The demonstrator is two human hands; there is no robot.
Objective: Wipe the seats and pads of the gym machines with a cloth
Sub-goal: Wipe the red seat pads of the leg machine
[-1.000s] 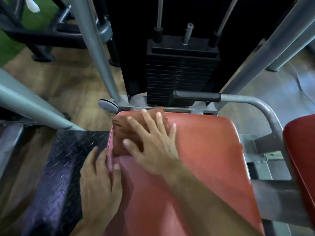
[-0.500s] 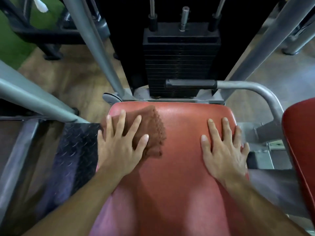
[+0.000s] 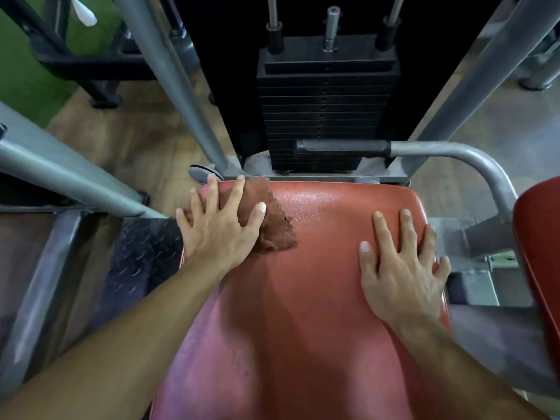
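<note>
While the left hand presses the cloth with spread fingers, the right hand lies flat on the seat.

Cloth half hidden under left hand; seat cut off at bottom edge

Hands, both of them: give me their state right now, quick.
Left hand: open, fingers spread, pressing the brown cloth flat on the red seat.
Right hand: open, flat on the seat, holding nothing.
</note>
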